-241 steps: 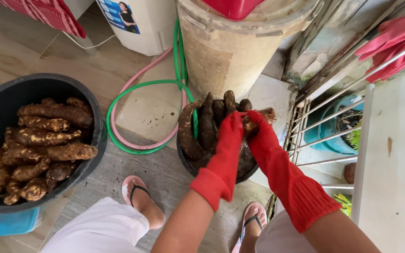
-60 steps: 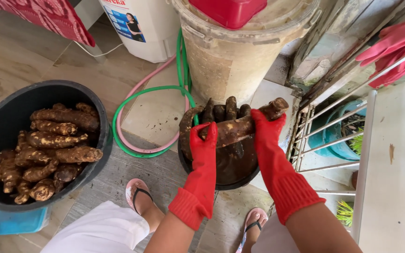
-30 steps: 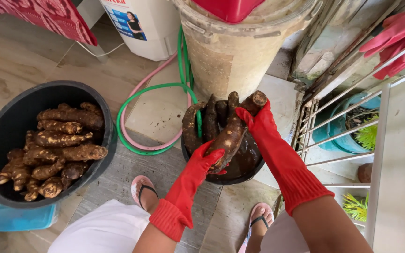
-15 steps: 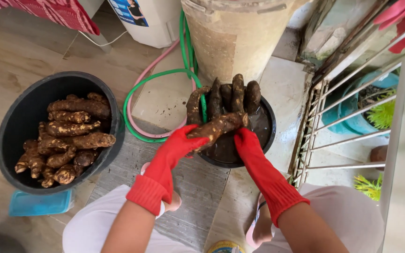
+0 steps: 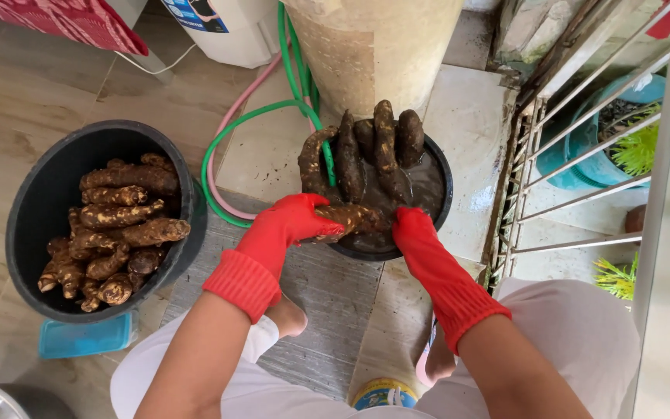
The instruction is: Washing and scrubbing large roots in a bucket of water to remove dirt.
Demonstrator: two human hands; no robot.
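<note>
Big black tub at 9 o'clock, full of roots. Small basin at 12, muddy water. L hand + R hand both closed round one brown root at basin's near rim. Step: prob. scrubbing. Next needs firm grip, root likely slick.

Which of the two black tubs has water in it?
The smaller tub, the one both red-gloved hands are at, left hand and right hand. Dark water shows around its roots. The big tub only holds dry roots.
</note>
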